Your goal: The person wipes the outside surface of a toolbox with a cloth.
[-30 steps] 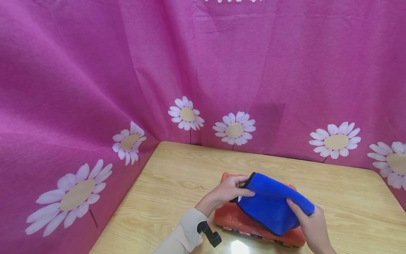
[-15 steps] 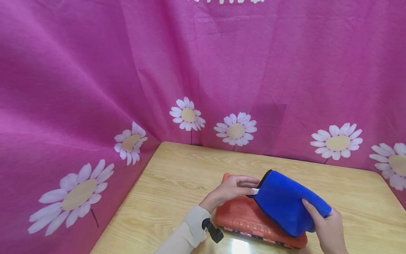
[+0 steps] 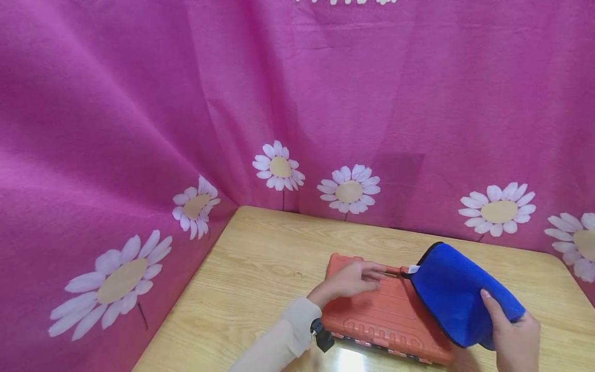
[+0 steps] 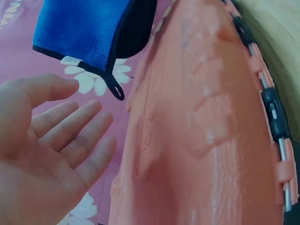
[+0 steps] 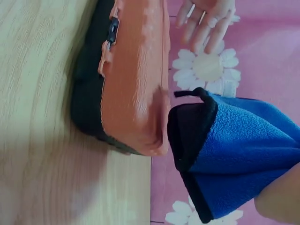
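My right hand (image 3: 516,336) grips a folded blue towel (image 3: 460,294) by its right end, thumb on top, and holds it up over the right part of an orange plastic case (image 3: 386,310). Black trim edges the towel. A white tag (image 4: 71,61) and a black hanging loop (image 4: 116,89) show at its free end. Over the case's left half, my left hand (image 3: 350,279) holds nothing, its fingers spread and relaxed. In the left wrist view that palm faces the camera, apart from the towel. The case lies flat, with a black lower half (image 5: 86,89) in the right wrist view.
A wood-grain table (image 3: 260,258) carries the case near its front edge. Pink curtains (image 3: 344,103) with white daisies stand behind and to the left of it. The case's handle (image 3: 395,269) is on its far side, and hinges (image 4: 274,112) line the near side.
My left hand has let go of the towel, its fingers loosening. My right hand has carried the towel to the right, uncovering more of the case's top.
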Demonstrator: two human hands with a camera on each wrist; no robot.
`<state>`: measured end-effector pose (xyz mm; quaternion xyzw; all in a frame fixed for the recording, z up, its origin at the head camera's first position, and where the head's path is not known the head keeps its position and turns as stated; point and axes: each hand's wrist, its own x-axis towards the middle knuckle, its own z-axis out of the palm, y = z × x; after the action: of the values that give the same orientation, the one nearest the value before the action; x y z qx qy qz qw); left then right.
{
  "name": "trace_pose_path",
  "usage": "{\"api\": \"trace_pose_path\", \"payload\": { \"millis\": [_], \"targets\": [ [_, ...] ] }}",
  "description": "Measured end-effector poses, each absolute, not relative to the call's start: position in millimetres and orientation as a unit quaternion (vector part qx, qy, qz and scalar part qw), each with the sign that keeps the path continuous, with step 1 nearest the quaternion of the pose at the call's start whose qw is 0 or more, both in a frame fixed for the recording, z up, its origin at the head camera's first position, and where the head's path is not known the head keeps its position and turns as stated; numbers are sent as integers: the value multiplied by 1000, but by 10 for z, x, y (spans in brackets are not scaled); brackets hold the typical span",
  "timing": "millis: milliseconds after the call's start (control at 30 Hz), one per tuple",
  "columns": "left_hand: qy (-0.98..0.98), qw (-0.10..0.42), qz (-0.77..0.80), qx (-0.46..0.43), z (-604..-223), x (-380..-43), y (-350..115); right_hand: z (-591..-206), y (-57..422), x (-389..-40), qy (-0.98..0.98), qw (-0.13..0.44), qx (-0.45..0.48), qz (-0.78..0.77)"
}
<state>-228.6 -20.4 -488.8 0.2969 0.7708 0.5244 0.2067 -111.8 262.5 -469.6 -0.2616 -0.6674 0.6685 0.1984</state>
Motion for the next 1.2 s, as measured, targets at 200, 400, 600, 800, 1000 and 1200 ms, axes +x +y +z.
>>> {"api": "trace_pose_path", "payload": {
  "millis": [200, 400, 600, 800, 1000, 1200],
  "targets": [
    [805, 188, 460, 324, -4937, -2319, -83, -4701, 2757, -1109, -664, 195, -305, 654],
    [838, 166, 407, 325, -4979, -2342, -33, -4734, 2914, -1116, -654, 203, -335, 648],
    [850, 148, 397, 313, -5012, -2376, -3, -4764, 3080, -1121, -705, 198, -378, 567],
    [873, 123, 345, 321, -5023, -2413, 40, -4790, 3214, -1125, -755, 147, -414, 486],
    [882, 104, 319, 331, -5017, -2460, 87, -4826, 3319, -1088, -727, 176, -407, 525],
    [897, 89, 276, 334, -5022, -2558, 157, -4877, 3404, -1078, -646, 257, -385, 607]
  ]
}}
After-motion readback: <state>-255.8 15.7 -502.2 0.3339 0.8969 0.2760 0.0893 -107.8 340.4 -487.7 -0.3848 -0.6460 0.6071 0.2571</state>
